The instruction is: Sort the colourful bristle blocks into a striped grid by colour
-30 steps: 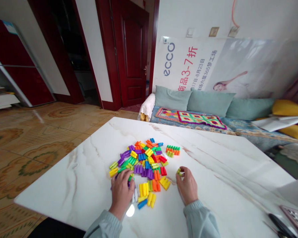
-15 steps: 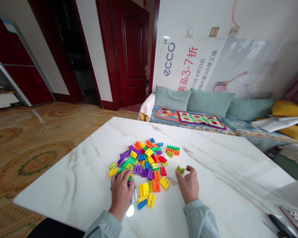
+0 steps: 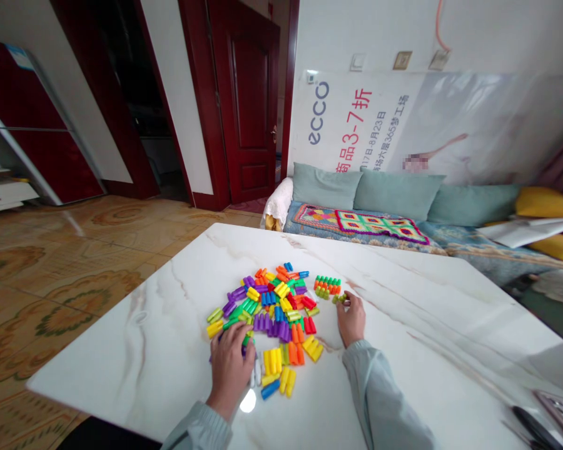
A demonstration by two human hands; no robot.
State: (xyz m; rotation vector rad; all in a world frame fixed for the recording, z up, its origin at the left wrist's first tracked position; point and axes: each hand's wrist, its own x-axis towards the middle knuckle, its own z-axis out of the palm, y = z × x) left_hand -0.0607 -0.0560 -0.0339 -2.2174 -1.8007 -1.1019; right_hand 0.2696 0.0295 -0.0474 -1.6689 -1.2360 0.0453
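My right hand pinches a yellow-green toy block of joined small tubes between thumb and fingers. It is just right of a neat set of rows: a green row, an orange row and a short yellow-green row. Over the near left edge of a loose heap of coloured blocks, my left hand rests with its fingers apart and slightly bent. Purple and green pieces lie partly hidden under those fingers. Yellow blocks and a blue block lie right of this hand.
The blocks lie on a white marble-patterned table. At its near right are a phone and a black-handled tool. A sofa with green cushions stands behind the table.
My right hand has moved away from me with the yellow-green block, up beside the lined-up rows. My left hand has stayed on the heap.
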